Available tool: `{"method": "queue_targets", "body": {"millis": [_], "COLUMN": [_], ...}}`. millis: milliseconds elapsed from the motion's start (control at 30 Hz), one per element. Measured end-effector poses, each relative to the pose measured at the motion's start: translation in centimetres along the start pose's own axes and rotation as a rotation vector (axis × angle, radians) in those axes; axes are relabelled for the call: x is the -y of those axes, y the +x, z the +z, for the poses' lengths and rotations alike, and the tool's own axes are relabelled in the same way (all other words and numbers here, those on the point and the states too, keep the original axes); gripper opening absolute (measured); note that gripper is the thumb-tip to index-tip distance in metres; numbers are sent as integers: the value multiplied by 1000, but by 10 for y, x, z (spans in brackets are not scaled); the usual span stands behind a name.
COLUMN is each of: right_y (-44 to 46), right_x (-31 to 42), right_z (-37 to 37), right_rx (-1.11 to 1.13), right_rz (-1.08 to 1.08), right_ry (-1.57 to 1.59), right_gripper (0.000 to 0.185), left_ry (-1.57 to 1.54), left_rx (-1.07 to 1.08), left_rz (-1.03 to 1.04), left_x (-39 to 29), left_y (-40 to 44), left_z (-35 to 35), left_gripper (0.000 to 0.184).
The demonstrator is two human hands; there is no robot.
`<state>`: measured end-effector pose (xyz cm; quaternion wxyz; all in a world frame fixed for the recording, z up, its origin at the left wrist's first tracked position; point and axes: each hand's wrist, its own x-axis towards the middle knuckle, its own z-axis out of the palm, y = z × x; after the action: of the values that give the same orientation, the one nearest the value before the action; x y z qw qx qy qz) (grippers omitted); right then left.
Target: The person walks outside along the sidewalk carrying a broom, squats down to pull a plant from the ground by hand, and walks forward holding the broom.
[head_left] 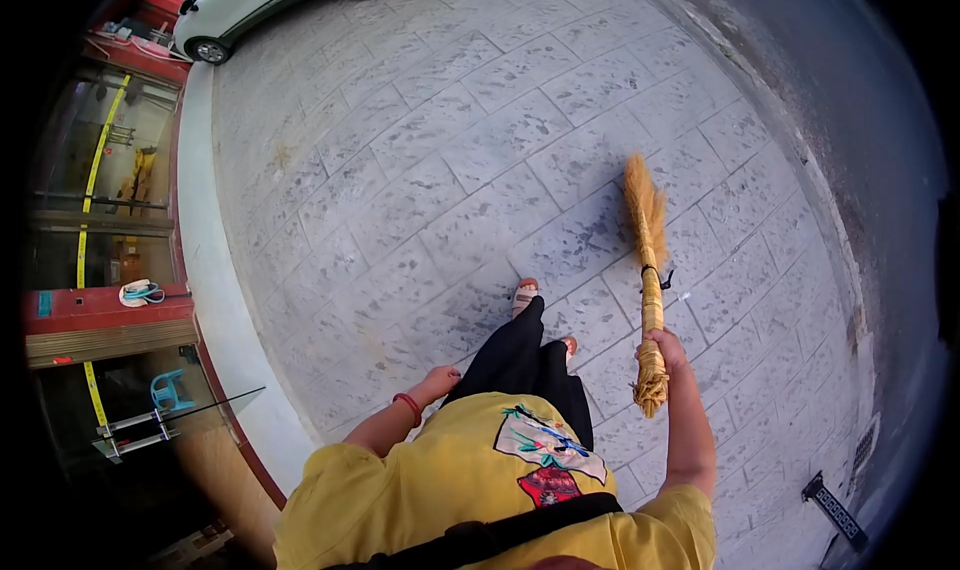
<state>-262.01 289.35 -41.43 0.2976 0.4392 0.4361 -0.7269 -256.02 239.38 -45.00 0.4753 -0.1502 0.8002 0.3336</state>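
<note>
A straw broom (652, 292) is held by its short handle in my right hand (668, 350), whose fingers wrap round it. Its bristles point forward, over the grey paving; whether they touch the ground cannot be told. A black tie sits round the broom where the bristles meet the handle. My left hand (440, 381) hangs beside the black trousers (505, 355), with a red bracelet on the wrist. Its fingers look curled, and what they hold, if anything, is too small to make out.
Stone paving (440, 170) spreads ahead, with a kerb and road (850, 100) along the right. A pale car (250, 5) stands at the upper left. Glass doors (130, 160) line the left side, with a blue chair (172, 390) behind glass. A dark metal piece (835, 513) lies lower right.
</note>
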Motion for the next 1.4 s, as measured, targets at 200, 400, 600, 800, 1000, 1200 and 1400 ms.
{"method": "queue_targets", "body": {"millis": [200,400,600,800,1000,1200,1400], "right_y": [35,94,180,185,193,239,278], "right_x": [43,84,139,215,313,358,416], "right_z": [105,248,338,247,175,243,246], "right_rx": [277,582,630,585,300,202,445], "right_rz": [42,247,410,279,124,-77,249], "right_ry": [-30,-161,-292,-57,35,-160,-94], "right_gripper": [40,37,37,38,34,28,32], "left_ry": [279,170,-485,-504,-401,-545,133], "left_rx": [131,56,-78,-78,-43,-135,-107], "left_rz": [132,15,-8,-149,-341,-319,108], "left_x": [66,-23,-155,-142,-110,-179,-234], "left_y": [25,86,114,148,158,163,233], "left_z": [-14,-91,-187,-221,-223,-232,-221], "left_gripper": [25,26,29,26,14,14,15]}}
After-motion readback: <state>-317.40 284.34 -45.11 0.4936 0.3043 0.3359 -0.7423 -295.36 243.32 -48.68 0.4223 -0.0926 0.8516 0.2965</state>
